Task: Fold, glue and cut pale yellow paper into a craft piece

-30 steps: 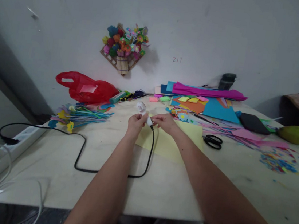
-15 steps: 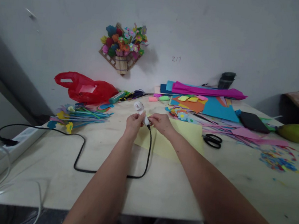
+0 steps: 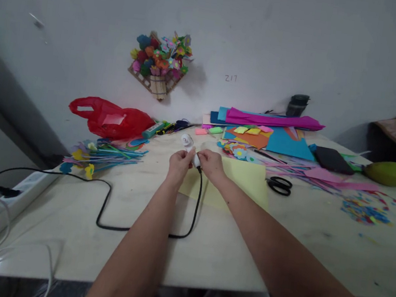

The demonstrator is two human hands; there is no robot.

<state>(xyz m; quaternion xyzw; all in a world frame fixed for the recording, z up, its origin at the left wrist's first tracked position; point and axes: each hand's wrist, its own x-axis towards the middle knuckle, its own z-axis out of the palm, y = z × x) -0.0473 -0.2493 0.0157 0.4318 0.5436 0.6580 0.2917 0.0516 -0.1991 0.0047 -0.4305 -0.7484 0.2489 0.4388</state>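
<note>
A small white corded device [image 3: 197, 160] with a rounded, ridged white head is held over the yellow sheet [image 3: 248, 182]. My left hand [image 3: 180, 164] is closed around its middle, thumb on top. The fingertips of my right hand [image 3: 211, 164] are pinched against its side, near the end where the cord comes out. Part of the device's body is hidden by my fingers. The black cord [image 3: 103, 206] runs from it under my left forearm, across the table to a white power strip [image 3: 35, 183].
Black-handled scissors [image 3: 279, 185] lie right of the sheet. Foam flowers on stems [image 3: 109, 156] and a red plastic bag [image 3: 114, 118] are on the left. Coloured sheets [image 3: 289, 143], a dark flat object [image 3: 333, 160] and scattered scraps [image 3: 367, 210] occupy the right.
My left hand and the device have shifted slightly right, toward my right hand, which stays pinched at its side. The whole view has moved a little.
</note>
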